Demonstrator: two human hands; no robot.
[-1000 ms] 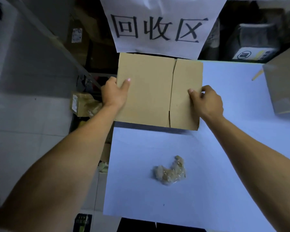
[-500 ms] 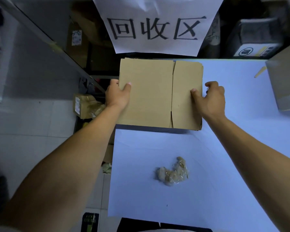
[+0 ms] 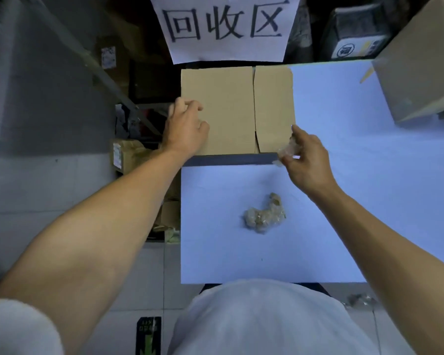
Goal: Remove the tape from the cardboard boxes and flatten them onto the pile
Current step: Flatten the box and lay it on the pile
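A flattened brown cardboard box (image 3: 231,108) lies at the far left corner of the blue table (image 3: 344,149), below a white paper sign. My left hand (image 3: 186,129) hovers over the box's left edge with fingers loosely curled, holding nothing. My right hand (image 3: 305,160) is at the box's near right corner and pinches a small crumpled piece of clear tape (image 3: 286,149). A larger wad of removed tape (image 3: 264,213) lies on the table nearer to me.
Another upright cardboard box (image 3: 420,60) stands at the table's far right. A white sign (image 3: 226,26) with black characters hangs behind the table. Packages and clutter sit on the floor at the left, beside a metal shelf leg.
Both hands have let go of the flattened box, which now lies flat on the table. My right hand has pulled back and now pinches a bit of tape.
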